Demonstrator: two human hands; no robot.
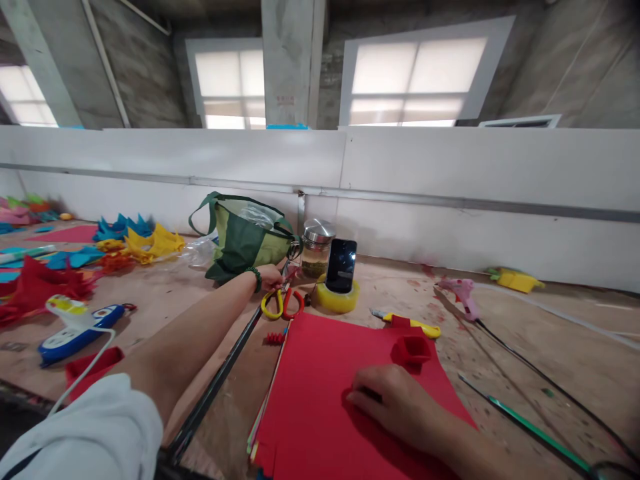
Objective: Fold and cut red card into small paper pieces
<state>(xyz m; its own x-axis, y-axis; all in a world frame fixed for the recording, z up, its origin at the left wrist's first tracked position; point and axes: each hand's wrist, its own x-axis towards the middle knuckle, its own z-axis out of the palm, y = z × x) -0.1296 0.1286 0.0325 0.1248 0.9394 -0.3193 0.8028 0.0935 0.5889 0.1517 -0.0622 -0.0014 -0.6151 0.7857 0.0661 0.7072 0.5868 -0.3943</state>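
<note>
My left hand (269,276) reaches far forward, fingers closed at the yellow and red handled scissors (281,301) lying beside a green bag (243,238). A green bead bracelet sits on that wrist. My right hand (395,402) rests palm down on a stack of red paper sheets (320,393), fingers curled, pressing the top sheet. A small folded red paper cup shape (412,351) stands on the sheet just beyond the right fingers.
A phone (341,265) leans in a yellow tape roll (338,297) next to a glass jar (317,248). A yellow utility knife (410,324), pink glue gun (463,293), power strip (80,330) and colourful paper flowers (135,243) lie on the wooden bench. A white partition wall stands behind.
</note>
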